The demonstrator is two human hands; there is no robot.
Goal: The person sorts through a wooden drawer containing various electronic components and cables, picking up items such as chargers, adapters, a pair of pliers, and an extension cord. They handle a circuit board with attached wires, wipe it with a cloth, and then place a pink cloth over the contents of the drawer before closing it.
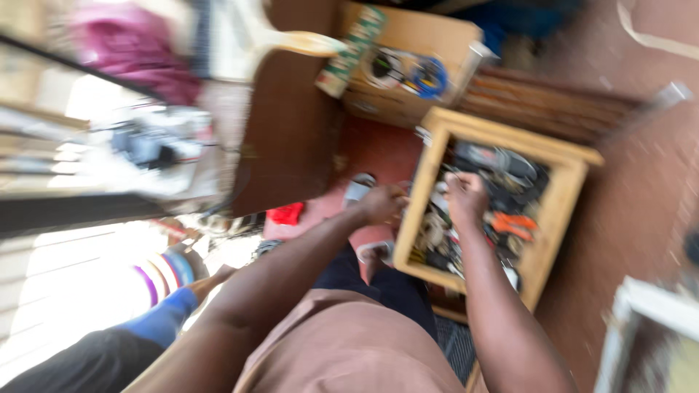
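A wooden box of jumbled tools sat on the floor before the person, open-topped for rummaging; the left hand steadied its near rim, grip unclear through blur; the right hand reached inside, fingers curled, holding what I could not tell; orange-handled pliers lay beside it.

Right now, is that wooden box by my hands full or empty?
Full. The open-topped wooden box is crowded with jumbled tools, an orange-handled one among them. The right hand reaches inside; the left hand is at its edge.
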